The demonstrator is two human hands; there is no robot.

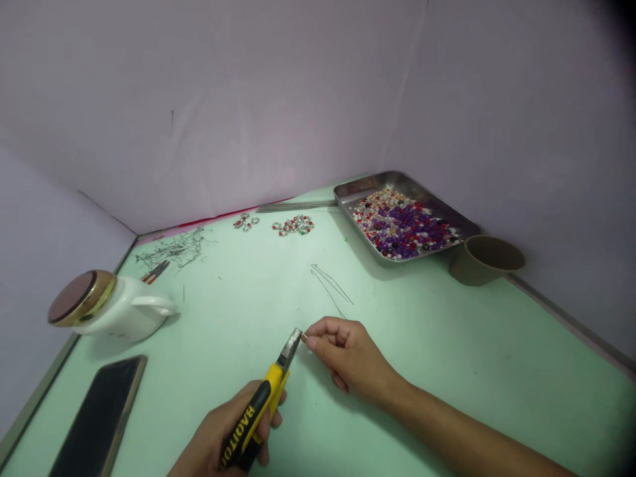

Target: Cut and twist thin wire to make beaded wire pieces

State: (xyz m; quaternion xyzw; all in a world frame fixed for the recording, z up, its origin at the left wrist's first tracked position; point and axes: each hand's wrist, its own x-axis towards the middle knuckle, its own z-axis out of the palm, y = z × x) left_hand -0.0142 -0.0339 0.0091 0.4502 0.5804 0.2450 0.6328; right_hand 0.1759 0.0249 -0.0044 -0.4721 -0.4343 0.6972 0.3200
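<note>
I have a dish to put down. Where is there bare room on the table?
Bare but for specks: a broad patch between cup and right forearm, a smaller one between phone and left hand. Crowded: the back, with wire scraps, beaded rings and tray; loose wires lie beyond the right hand.

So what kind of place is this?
Probably a beading craft table. A metal tray holds lots of colorful beads, thin wire pieces lie in a messy pile, and the left hand grips yellow-and-black pliers.
</note>
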